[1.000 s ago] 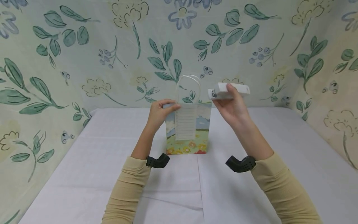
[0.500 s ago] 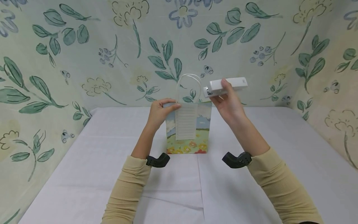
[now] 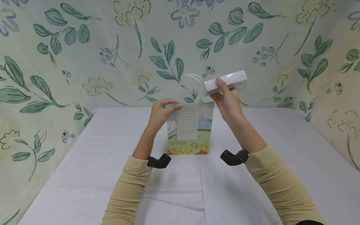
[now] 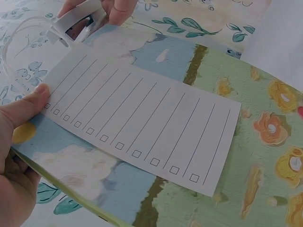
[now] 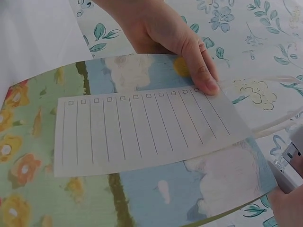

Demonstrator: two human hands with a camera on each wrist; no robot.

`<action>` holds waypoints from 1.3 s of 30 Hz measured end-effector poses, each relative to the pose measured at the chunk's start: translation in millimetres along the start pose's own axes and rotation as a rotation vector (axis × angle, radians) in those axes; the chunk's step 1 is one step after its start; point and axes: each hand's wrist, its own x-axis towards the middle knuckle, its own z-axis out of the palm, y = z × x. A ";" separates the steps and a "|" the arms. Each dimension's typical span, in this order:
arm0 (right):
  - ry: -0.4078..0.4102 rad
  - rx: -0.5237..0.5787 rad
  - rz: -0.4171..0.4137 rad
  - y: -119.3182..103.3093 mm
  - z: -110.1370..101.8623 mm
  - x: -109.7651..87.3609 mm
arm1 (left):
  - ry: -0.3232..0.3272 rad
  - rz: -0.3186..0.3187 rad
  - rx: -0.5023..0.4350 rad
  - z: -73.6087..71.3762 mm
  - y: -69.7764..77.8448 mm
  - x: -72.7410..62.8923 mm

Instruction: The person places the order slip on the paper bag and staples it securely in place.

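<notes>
A paper gift bag [image 3: 204, 126] painted with sky, meadow and flowers stands upright on the table. Against its front lies a white checklist sheet [image 3: 187, 125] with ruled lines and small boxes. My left hand [image 3: 159, 115] pinches the sheet's top to the bag's upper edge, thumb in front, fingers behind. In my right hand [image 3: 229, 103] I grip a white stapler [image 3: 232, 79], tilted, at the bag's top right. The left wrist view shows the stapler [image 4: 78, 16] with its jaws apart near the sheet's upper corner; whether it touches the paper I cannot tell.
White looped handles [image 3: 194, 76] rise from the bag's top beside the stapler's front end. A white cloth [image 3: 112, 150] with creases covers the table. Behind it hangs a leaf-and-flower patterned backdrop [image 3: 112, 72]. Each wrist wears a black camera mount [image 3: 158, 161].
My right hand has moved left with the stapler, bringing its front end to the bag's handles, and its back end has tilted upward. The left hand, sheet and bag have stayed put.
</notes>
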 end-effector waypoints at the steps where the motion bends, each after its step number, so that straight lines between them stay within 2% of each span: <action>1: 0.006 -0.011 -0.005 0.2 0.4 0.5 | 0.002 0.000 0.000 0.1 0.3 -0.1; 11: 0.032 -0.106 -0.045 3.2 8.2 6.3 | 0.009 -0.016 0.010 0.4 1.7 -0.9; 15: 0.034 -0.191 -0.072 5.2 12.7 7.7 | 0.008 -0.025 0.010 0.8 2.2 -0.9; 22: -0.001 -0.311 -0.095 6.6 16.8 5.9 | 0.005 -0.028 -0.003 0.5 3.0 -1.3; 32: -0.017 -0.397 -0.117 4.7 20.2 4.9 | 0.008 -0.025 -0.001 -0.8 2.2 -1.2; 39: -0.101 -0.513 -0.160 5.9 18.3 5.7 | 0.008 -0.018 0.001 -0.7 1.8 -0.7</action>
